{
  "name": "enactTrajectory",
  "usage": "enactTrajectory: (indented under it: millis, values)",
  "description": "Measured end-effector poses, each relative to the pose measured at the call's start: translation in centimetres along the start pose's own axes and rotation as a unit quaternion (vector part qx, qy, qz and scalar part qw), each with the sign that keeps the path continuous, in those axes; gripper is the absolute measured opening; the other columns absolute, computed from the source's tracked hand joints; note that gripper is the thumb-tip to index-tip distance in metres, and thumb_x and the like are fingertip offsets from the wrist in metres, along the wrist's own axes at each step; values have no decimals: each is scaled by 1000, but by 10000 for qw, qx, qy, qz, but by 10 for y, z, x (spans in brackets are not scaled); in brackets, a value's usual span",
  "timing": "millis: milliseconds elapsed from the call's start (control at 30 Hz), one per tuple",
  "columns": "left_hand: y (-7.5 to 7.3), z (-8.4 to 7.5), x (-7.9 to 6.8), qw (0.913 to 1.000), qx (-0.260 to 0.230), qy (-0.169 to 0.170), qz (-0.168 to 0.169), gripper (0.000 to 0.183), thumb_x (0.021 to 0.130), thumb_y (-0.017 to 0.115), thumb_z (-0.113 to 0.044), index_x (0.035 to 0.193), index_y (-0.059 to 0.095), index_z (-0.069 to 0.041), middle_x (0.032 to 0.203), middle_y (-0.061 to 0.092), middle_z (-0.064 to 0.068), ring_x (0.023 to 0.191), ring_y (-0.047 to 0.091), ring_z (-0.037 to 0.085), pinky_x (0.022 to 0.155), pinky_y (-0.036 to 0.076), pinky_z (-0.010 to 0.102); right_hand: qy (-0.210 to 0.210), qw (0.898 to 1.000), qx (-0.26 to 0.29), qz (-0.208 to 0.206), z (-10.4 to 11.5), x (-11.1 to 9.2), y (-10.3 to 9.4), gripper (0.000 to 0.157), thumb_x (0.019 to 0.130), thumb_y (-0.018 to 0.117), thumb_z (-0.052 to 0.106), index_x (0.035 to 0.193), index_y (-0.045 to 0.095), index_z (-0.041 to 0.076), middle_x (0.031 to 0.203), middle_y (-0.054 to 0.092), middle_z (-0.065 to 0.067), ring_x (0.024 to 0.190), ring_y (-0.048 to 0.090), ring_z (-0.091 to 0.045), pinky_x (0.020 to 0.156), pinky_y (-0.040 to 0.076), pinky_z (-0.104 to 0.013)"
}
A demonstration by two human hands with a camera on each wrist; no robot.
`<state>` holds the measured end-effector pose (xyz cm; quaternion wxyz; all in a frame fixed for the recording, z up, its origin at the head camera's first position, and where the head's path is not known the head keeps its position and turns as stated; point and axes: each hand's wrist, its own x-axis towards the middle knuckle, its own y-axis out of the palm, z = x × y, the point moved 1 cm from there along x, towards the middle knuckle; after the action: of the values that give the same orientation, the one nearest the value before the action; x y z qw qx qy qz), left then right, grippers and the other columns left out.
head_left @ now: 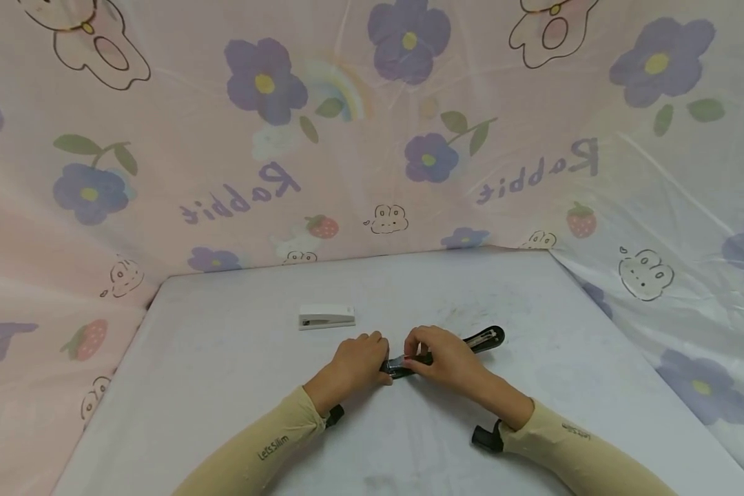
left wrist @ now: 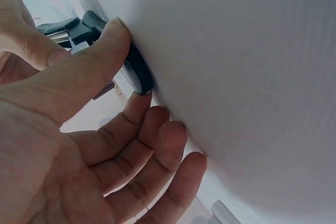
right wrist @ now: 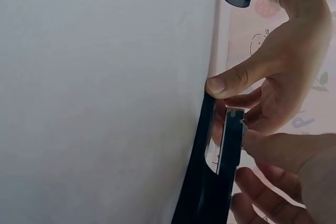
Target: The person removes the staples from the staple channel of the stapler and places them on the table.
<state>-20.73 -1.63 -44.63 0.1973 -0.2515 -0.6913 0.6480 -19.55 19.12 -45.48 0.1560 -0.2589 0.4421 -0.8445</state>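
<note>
A black stapler (head_left: 494,336) lies slantwise on the table, opened out, with its metal-lined cover swung back to the right. My left hand (head_left: 355,362) grips the near-left end of its base, thumb on one side and a fingertip at the tip (left wrist: 139,72) in the left wrist view. With curled fingers, my right hand (head_left: 449,358) holds the stapler's middle at the metal-ended magazine (right wrist: 231,140). A tiny greyish bit shows by those fingertips in the right wrist view, too small to tell. Behind the left hand stands a white stapler (head_left: 326,317).
The white tabletop (head_left: 235,331) is faintly smudged behind the right hand. A patterned curtain (head_left: 347,158) with flowers and rabbits hangs along the back and sides. Black wrist mounts (head_left: 487,438) stick out below both sleeves.
</note>
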Motion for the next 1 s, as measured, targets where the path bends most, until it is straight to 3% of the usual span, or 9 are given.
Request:
enactTrajectory:
  millis: [200,333,767,1000]
  values:
    - [0,0,0,10000,-23,-33,14,41,87,91,-43,96,65,-13,90,55,-2,79,55,13,65,49,29,-194,9990,-373,153,5,1,-1,18,93,87,18,108,78,18,95,69,9,83,62,-8,72,53,-27]
    - [-1,0,-1,9999,-102,-35,21,40,87,91,-41,96,65,-13,91,56,-2,80,55,13,65,49,30,-251,9982,-475,262,6,2,-2,14,94,85,18,107,79,18,96,69,9,83,64,-8,72,53,-26]
    - [-2,1,-2,9999,-97,59,14,39,89,90,-40,97,63,-12,92,57,-1,81,56,14,68,51,31,-365,9991,-167,111,3,-2,-10,15,96,83,16,108,74,17,99,71,9,87,64,-8,76,55,-30]
    - [-2,6,1,9984,-510,36,252,37,89,90,-38,96,63,-13,90,55,-3,78,50,11,66,48,30,-284,9994,21,172,4,-10,-18,14,97,82,17,108,74,18,100,70,9,85,64,-9,76,56,-31]
